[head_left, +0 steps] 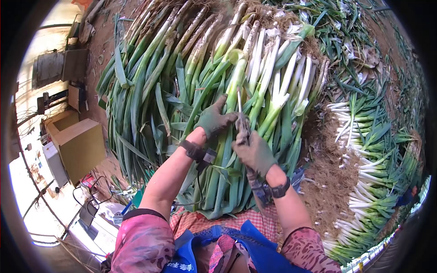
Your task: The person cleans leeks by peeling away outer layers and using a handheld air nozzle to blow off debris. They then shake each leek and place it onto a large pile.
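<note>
My left hand, in a dirty grey-green glove, is closed around the green part of a thick green onion, which lies on top of the pile with its root end pointing away from me. My right hand, gloved too, grips an air gun with a cloth-wrapped body. Its thin metal nozzle points up along the stalk, beside my left fingertips. A wrapped hose runs from it down past my right wrist. Around both hands lie many long green onions, some with brown outer skin, others white and bare.
To the right, a long row of cleaned green onions lies beside a heap of roots. Leaf scraps cover the ground at the upper right. A cardboard box stands at the left, near cables. Checked cloth lies under the pile's near edge.
</note>
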### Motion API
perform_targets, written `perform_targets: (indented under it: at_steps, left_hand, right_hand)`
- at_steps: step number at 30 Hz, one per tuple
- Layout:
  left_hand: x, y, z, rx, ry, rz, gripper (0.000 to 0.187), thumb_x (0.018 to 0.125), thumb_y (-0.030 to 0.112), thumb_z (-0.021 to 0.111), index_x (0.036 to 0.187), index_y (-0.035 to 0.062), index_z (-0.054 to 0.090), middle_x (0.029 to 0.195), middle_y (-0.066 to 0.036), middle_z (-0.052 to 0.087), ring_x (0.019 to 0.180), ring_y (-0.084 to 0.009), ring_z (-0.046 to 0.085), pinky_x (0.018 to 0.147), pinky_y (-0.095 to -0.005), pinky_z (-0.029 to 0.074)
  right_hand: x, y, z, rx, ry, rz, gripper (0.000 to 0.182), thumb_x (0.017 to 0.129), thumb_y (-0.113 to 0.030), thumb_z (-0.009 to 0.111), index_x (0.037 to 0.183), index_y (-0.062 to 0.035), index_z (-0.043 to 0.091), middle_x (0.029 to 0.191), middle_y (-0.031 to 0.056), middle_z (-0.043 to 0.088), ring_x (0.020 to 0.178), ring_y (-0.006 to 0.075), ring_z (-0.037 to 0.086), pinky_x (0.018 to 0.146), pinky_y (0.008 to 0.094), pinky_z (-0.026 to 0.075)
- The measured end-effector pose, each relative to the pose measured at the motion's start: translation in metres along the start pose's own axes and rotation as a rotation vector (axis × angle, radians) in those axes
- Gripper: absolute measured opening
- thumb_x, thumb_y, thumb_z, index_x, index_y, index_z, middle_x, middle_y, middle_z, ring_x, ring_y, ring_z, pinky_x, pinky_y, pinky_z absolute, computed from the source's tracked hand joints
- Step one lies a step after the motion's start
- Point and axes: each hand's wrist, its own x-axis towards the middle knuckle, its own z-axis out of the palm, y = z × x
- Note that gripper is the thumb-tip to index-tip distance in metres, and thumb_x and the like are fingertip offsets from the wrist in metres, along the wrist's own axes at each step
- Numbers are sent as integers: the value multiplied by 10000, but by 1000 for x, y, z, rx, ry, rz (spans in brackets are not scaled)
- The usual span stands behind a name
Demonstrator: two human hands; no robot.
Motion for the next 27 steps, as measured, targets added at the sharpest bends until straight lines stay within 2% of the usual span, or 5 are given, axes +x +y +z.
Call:
perform_targets:
  at_steps: [3, 5, 9, 19, 27]
  left_hand:
    - [-8, 17, 3, 21, -3, -39, 668, 812, 329, 770, 1354, 7, 552, 1100, -147, 713, 972, -175, 669, 866, -321, 520]
    - [-6, 17, 4, 133, 4, -29, 584, 814, 356, 749, 1277, 27, 612, 1046, -179, 720, 929, -238, 700, 833, -353, 532]
    - [-11, 31, 11, 315, -80, -99, 545, 794, 429, 721, 1173, 41, 662, 1057, -220, 694, 959, -370, 679, 816, -420, 527]
    - [-17, 3, 20, -140, -239, -100, 459, 842, 419, 730, 1069, 24, 674, 898, -115, 698, 803, -193, 637, 783, -348, 511]
    - [-37, -19, 22, -533, -350, 22, 482, 870, 330, 720, 1157, -43, 612, 929, -45, 678, 829, -108, 603, 764, -267, 500]
  right_hand:
    - [52, 12, -9, -356, 67, -8, 410, 832, -321, 705, 983, 44, 596, 882, 173, 655, 861, 287, 672, 751, 386, 530]
    - [70, 1, -17, -183, 124, 177, 523, 826, -418, 668, 934, 91, 620, 869, 297, 674, 894, 420, 687, 767, 439, 535]
    - [45, -1, -20, -131, 128, 167, 542, 822, -448, 663, 986, 68, 633, 918, 284, 680, 926, 384, 689, 792, 414, 530]
    - [203, 14, -69, -447, -58, -76, 404, 788, -333, 653, 986, 16, 698, 781, 174, 699, 696, 276, 703, 636, 355, 551]
    - [120, -6, -51, -222, 131, -85, 397, 801, -331, 667, 994, 15, 685, 775, 165, 675, 775, 225, 689, 682, 338, 527]
